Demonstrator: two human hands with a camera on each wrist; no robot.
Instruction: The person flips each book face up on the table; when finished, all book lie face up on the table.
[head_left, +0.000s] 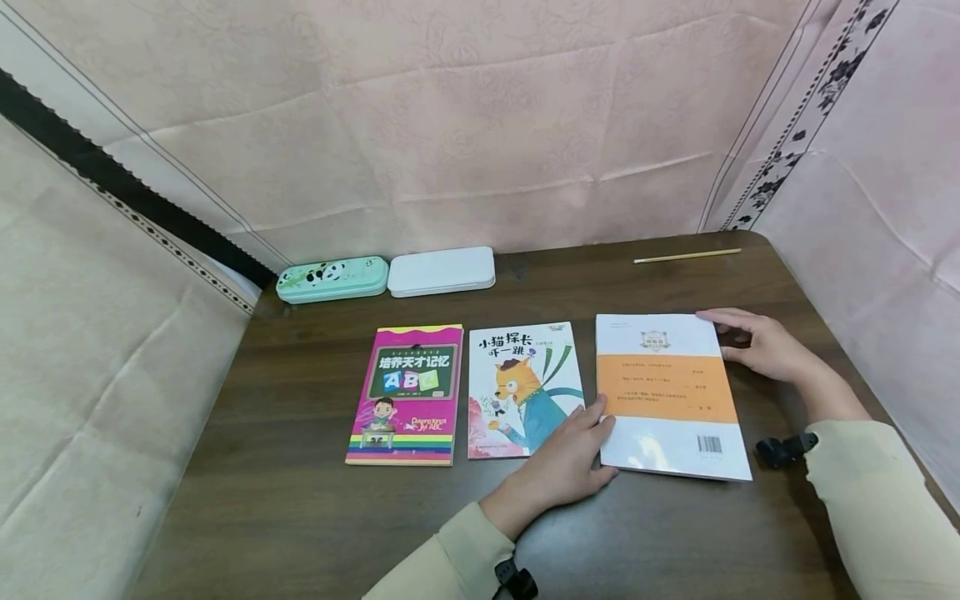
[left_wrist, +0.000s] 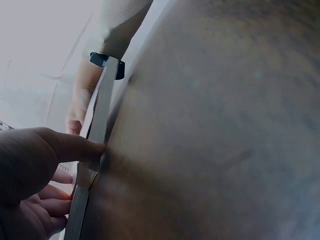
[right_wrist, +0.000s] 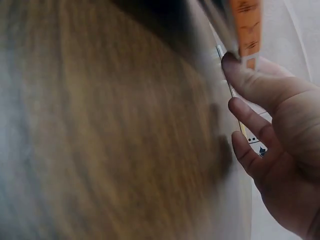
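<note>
A book [head_left: 667,450] with a white back cover, a wide orange band and a barcode lies face down at the right of the table. My left hand [head_left: 566,462] grips its left side, fingertips at the edge of the cover and thumb near the lower left corner. In the left wrist view, the left thumb [left_wrist: 80,147] presses against the book's page edge [left_wrist: 102,107]. At the upper right corner, my right hand [head_left: 768,343] holds the book between thumb and index finger, its other fingers loosely bent below. The right wrist view has the right thumb [right_wrist: 250,82] against the orange-banded cover [right_wrist: 246,27].
Left of it lie a picture book [head_left: 525,392] with a cartoon cat, partly under my left hand, and a pink ABC book [head_left: 408,396]. A green panda pencil case [head_left: 332,281], a white case [head_left: 442,272] and a thin yellowish stick [head_left: 686,256] line the table's back [head_left: 570,279].
</note>
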